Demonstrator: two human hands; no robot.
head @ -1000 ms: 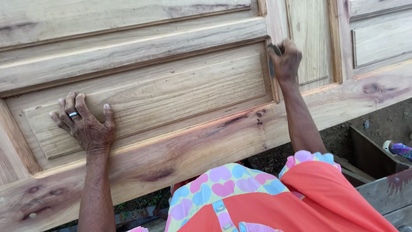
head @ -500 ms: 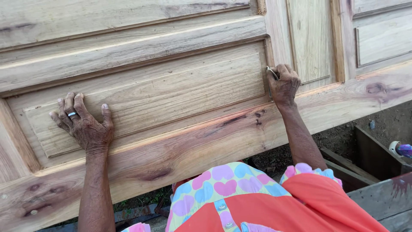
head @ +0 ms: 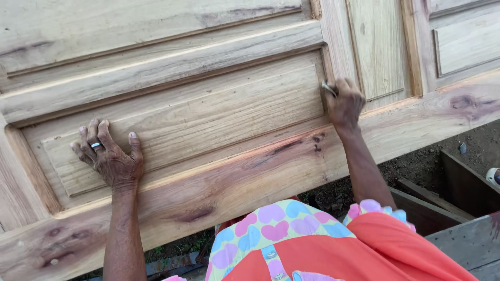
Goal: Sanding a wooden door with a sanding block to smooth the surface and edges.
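A large unfinished wooden door point(head: 219, 171) with raised panels lies across the view in front of me. My left hand point(head: 109, 156), a ring on one finger, rests flat and spread on the lower left of the middle panel. My right hand point(head: 344, 104) is closed around a small folded piece of sandpaper point(head: 329, 87) and presses it against the groove at the panel's right edge, beside the vertical stile point(head: 338, 47).
Dirt ground point(head: 422, 166) shows below the door's front edge. Dark wooden planks point(head: 458, 244) lie at the lower right. A small pale object point(head: 492, 176) sits at the right edge. My orange and heart-patterned clothing point(head: 312, 244) fills the bottom centre.
My right hand has slid down the groove at the panel's right edge, toward me. My left hand has stayed in place on the panel.
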